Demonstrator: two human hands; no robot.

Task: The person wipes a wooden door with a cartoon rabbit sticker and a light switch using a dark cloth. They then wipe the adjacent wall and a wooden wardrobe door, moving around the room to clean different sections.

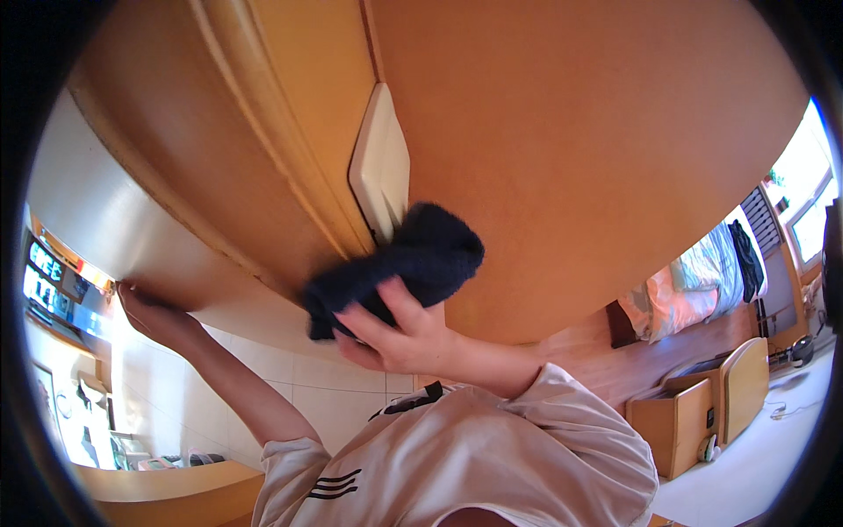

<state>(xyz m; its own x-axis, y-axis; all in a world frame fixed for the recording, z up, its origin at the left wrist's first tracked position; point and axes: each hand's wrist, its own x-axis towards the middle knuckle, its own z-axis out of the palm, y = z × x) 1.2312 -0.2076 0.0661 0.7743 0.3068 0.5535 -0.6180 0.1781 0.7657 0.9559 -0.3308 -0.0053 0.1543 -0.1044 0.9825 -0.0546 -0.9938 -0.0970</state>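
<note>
My right hand is closed round a bunched dark navy cloth, its fingers bent into the fabric. The cloth presses against the wooden door frame, just below a cream plate fixed there. The part of the frame under the cloth is hidden. Off to the left, my left hand grips the far edge of a shiny wooden door. Some of its fingers are out of sight behind that edge.
A broad orange-brown surface fills the upper right. Farther right are a bed with rumpled bedding and a wooden cabinet. Pale floor tiles lie below the door. A wooden furniture edge curves along the lower left.
</note>
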